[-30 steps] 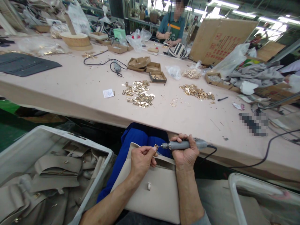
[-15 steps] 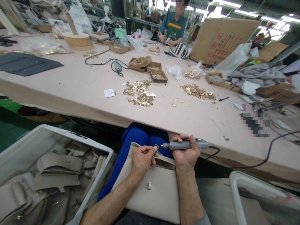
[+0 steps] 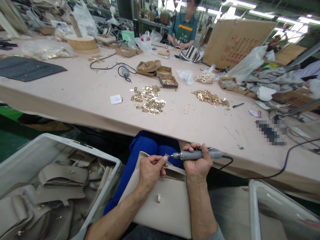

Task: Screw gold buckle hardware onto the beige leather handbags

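A beige handbag point(image 3: 162, 206) lies on my lap, its top edge toward the table and a small metal turn-lock point(image 3: 159, 198) on its front. My left hand point(image 3: 151, 170) is closed over the bag's top, thumb and forefinger pinching a small gold metal fitting point(image 3: 166, 155), mostly covered by the fingers. My right hand point(image 3: 198, 165) is wrapped round a grey electric screwdriver point(image 3: 193, 155), held level. Its thin bit points left and meets the fitting at my left fingertips; whether a screw is on it I cannot tell.
White bins stand at left point(image 3: 100, 156) and right point(image 3: 252, 206); the left one holds several beige bags. On the table point(image 3: 95, 110) are heaps of gold plates point(image 3: 151, 100) and fittings point(image 3: 210, 98), small boxes point(image 3: 168, 81) and a cord. A co-worker point(image 3: 186, 31) works across the table.
Hardly anything differs: both hands, the screwdriver and the bag keep their places. The whole view has shifted very slightly. The co-worker's hands moved a little.
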Demonstrator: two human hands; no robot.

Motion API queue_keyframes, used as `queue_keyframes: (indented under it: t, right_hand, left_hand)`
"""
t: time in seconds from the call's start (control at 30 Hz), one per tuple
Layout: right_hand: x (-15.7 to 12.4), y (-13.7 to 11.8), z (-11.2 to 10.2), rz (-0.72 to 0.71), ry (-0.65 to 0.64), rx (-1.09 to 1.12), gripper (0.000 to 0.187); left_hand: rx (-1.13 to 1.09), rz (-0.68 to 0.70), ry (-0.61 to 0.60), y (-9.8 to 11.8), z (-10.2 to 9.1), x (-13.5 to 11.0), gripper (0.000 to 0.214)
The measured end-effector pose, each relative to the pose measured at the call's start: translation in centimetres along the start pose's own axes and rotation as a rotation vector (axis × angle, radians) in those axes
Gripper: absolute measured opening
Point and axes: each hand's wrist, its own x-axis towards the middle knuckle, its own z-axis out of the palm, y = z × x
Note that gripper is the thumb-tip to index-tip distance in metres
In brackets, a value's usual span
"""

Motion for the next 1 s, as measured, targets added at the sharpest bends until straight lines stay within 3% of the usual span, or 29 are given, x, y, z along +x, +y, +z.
queue_keyframes:
  t: [0.5,0.83,1.0]
  right_hand:
    - [-0.4,-0.7,0.5,-0.038,0.058,0.105,0.021]
    - [-3.1,-1.5,3.2,-0.286,-0.094,-0.202,0.019]
    - [-3.9,-1.1,3.7,-0.34,-0.176,-0.29,0.016]
  left_hand:
    - [0.027,0.008,0.063,0.2,0.0,-0.1,0.035]
    - [-0.001,0.009,0.067,-0.2,0.0,0.0,0.034]
    - [0.011,0.004,0.067,-0.2,0.0,-0.1,0.033]
